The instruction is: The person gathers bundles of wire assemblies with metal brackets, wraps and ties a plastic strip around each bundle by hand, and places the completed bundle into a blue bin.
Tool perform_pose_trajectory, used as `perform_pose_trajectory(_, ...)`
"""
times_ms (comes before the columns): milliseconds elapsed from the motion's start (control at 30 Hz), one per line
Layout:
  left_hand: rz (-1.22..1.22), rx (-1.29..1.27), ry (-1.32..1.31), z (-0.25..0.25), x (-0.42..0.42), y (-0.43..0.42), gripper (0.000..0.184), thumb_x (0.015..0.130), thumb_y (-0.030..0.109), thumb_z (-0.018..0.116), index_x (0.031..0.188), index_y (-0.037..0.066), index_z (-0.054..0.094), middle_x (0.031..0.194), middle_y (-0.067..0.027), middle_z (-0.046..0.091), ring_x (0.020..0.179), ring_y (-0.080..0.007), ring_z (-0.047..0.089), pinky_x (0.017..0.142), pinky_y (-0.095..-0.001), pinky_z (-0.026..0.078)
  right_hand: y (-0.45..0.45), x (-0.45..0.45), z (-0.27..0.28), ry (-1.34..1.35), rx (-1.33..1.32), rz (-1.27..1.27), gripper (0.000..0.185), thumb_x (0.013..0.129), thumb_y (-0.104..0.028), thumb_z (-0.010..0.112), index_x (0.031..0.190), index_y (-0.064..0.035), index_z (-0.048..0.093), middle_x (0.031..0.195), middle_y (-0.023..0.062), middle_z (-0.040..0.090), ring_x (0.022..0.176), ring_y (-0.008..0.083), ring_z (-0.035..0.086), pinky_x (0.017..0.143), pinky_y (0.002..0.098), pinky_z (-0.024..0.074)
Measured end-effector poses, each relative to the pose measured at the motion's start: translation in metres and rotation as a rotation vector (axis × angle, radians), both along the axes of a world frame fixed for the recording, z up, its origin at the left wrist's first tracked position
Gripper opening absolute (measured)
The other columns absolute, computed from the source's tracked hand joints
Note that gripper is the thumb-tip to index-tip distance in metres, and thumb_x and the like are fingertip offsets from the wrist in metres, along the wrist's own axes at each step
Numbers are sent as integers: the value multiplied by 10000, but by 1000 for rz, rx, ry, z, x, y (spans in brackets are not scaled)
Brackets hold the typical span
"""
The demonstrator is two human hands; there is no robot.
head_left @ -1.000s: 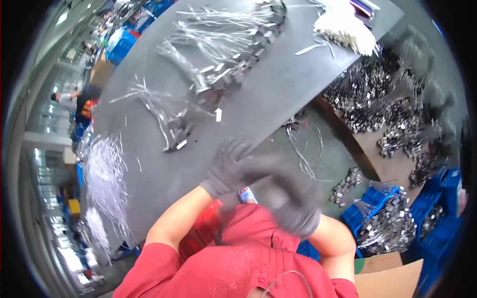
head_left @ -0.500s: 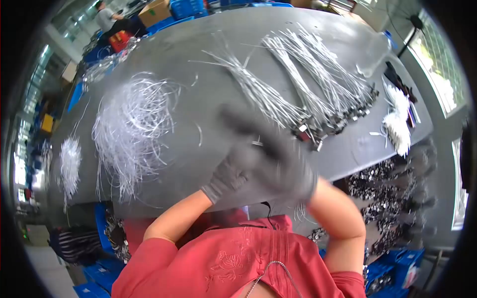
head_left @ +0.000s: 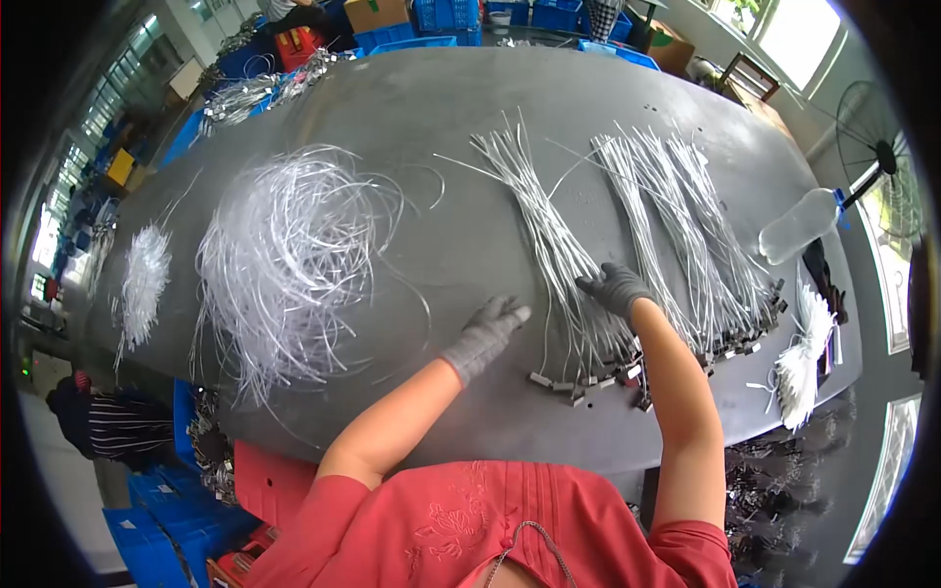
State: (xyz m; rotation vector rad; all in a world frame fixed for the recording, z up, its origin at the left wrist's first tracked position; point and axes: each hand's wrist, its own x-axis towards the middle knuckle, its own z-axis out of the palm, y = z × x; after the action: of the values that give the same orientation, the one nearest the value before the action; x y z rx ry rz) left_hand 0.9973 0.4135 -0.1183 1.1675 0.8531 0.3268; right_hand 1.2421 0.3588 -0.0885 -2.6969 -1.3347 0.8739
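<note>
My left hand (head_left: 489, 331) wears a grey glove and is over the grey table, left of a bundle of silvery cables (head_left: 544, 220). Its fingers stretch forward with nothing in them. On the bundle's right edge lies my right hand (head_left: 618, 290), also gloved, with its fingers apart and touching the cables. Small dark and metal connectors (head_left: 588, 377) tip the bundle's near end. To the right lie further cable bundles (head_left: 676, 211), side by side, their connectors towards me.
A tangled heap of clear plastic strands (head_left: 294, 255) covers the table's left part, beside a smaller white bunch (head_left: 145, 279). A plastic bottle (head_left: 802, 225) lies at the right, with white ties (head_left: 804, 363) nearer me. Blue crates (head_left: 446, 14) stand beyond the far edge.
My hands, blurred and close together before, are now apart; the right has moved onto the nearest cable bundle. The head view has shifted, showing more of the table's far side.
</note>
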Motion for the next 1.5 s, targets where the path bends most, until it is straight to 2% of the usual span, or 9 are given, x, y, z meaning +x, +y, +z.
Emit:
perform_pose_trajectory(200, 28, -275, -143, -36, 82, 29, 310, 831, 265, 587, 1079, 90, 526, 1065, -42, 563, 912, -138, 529, 775, -257, 439, -6, -7, -31, 148, 132, 78, 556, 786, -433, 566, 1140, -7, 518, 1088, 235, 565, 1033, 359, 539, 887, 402, 414)
perform_pose_trajectory(267, 118, -235, 131, 29, 87, 24, 271, 812, 265, 605, 1016, 97, 548, 942, -19, 604, 837, -140, 561, 759, -257, 443, -8, -19, -43, 239, 245, 115, 516, 791, -396, 574, 1127, -8, 519, 1077, 232, 569, 1022, 369, 538, 877, 408, 417)
perform_pose_trajectory(400, 149, -286, 9, -24, 81, 47, 315, 794, 326, 637, 853, 24, 568, 705, -86, 617, 558, -201, 589, 498, -333, 499, -5, -53, -15, 310, 235, 112, 345, 831, -291, 530, 1079, -55, 563, 986, 201, 607, 953, 363, 563, 828, 403, 438)
perform_pose_trajectory(633, 86, -289, 63, 21, 65, 35, 318, 784, 316, 643, 865, 19, 566, 712, -88, 612, 566, -200, 588, 497, -309, 503, -18, -86, 0, 498, 324, 80, 340, 852, -209, 556, 1154, -54, 534, 1043, 155, 614, 985, 275, 580, 867, 346, 433)
perform_pose_trajectory(733, 26, -336, -72, 31, 59, 30, 305, 785, 292, 642, 880, 13, 563, 738, -97, 617, 615, -218, 607, 552, -327, 518, -28, -72, -34, 690, 749, 96, 280, 865, -197, 539, 1102, -50, 557, 972, 147, 636, 919, 273, 600, 838, 356, 444)
perform_pose_trajectory(900, -129, -262, -252, 45, 42, 36, 297, 785, 293, 646, 852, 24, 539, 707, -95, 603, 629, -230, 615, 586, -339, 527, -26, 31, 10, 127, 742, -77, 252, 842, -185, 598, 1079, -100, 605, 1013, 105, 623, 892, 191, 591, 788, 290, 462)
perform_pose_trajectory(1167, 6, -134, -247, 54, 24, 31, 270, 801, 287, 634, 900, 68, 510, 701, -85, 595, 628, -210, 609, 591, -325, 522, -4, 86, 75, -992, 898, 158, 251, 824, -304, 556, 1047, -192, 585, 1093, 134, 557, 988, 324, 541, 815, 400, 439)
perform_pose_trajectory(1267, 55, -120, -257, 55, 20, 30, 278, 803, 295, 632, 900, 63, 513, 688, -75, 585, 633, -202, 604, 581, -317, 516, 5, 115, 66, -426, 318, -38, 260, 838, -352, 512, 1034, -194, 576, 1008, 156, 594, 937, 351, 559, 781, 432, 434)
perform_pose_trajectory(1500, 201, -2, -364, 63, -29, 37, 317, 790, 294, 654, 946, 53, 519, 685, -64, 560, 615, -200, 582, 575, -326, 494, -14, 202, -1, -414, 432, -304, 260, 836, -336, 470, 1018, -197, 594, 1027, 164, 590, 973, 366, 544, 786, 444, 422)
